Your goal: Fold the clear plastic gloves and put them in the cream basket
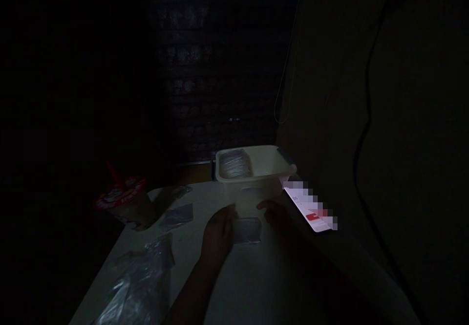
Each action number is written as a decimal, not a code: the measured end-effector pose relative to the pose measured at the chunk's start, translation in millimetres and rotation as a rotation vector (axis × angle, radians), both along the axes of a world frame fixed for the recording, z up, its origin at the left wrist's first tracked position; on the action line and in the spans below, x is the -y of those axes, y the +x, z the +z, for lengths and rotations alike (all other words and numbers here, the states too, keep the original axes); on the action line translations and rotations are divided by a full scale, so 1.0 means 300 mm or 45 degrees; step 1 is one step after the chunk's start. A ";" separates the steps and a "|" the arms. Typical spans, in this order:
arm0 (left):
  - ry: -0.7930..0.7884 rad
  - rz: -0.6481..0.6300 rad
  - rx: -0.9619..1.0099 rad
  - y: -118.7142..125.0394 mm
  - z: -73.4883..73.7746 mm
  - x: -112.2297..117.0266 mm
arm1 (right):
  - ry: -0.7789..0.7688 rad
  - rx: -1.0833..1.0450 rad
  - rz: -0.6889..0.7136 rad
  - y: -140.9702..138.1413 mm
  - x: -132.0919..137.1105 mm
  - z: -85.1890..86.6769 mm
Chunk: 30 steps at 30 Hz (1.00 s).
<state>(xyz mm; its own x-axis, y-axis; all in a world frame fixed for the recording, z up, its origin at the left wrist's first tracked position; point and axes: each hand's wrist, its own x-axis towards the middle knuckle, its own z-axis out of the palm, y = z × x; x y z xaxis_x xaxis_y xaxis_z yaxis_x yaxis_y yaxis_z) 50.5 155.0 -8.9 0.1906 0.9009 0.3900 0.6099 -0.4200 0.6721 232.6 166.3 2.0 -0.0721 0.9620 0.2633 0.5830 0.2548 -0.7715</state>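
Observation:
The scene is very dark. A flat, clear rectangular plastic packet (pixel 247 230) lies between my hands above the white table. My left hand (pixel 218 232) is closed at its left edge, fingers curled and the thumb side toward the packet. Just beyond the packet's upper right corner is my right hand (pixel 274 213), its index finger stretched out and the other fingers loosely bent, apparently holding nothing. Directly behind both hands stands a white plastic basket (pixel 269 184) with dark handles. Inside its left end sits a stack of clear plastic packets (pixel 234 163).
A lit phone (pixel 309 210) lies right of the basket. At the left stands a drink cup (pixel 135 212) with a red lid and straw. A crumpled clear plastic bag (pixel 141 281) and a flat packet (pixel 178 216) rest on the table (pixel 234 286). A cable (pixel 366 124) hangs at right.

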 end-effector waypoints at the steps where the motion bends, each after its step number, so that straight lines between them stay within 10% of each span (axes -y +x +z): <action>1: 0.040 -0.018 -0.169 0.008 0.004 0.005 | 0.107 0.060 -0.060 -0.014 0.008 -0.006; 9: 0.087 -0.107 -0.914 0.037 -0.023 0.045 | 0.401 0.661 0.121 -0.159 0.116 -0.059; 30: 0.144 -0.039 -1.106 0.024 -0.048 0.058 | 0.357 0.914 0.187 -0.136 0.137 -0.092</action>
<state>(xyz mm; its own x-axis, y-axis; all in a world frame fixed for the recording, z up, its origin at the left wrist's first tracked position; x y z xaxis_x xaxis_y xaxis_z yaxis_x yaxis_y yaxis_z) 57.7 137.6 -23.3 0.4851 0.8552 0.1828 0.8741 -0.4805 -0.0716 191.9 125.2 -25.4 -0.4377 0.8340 0.3360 0.8600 0.4974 -0.1143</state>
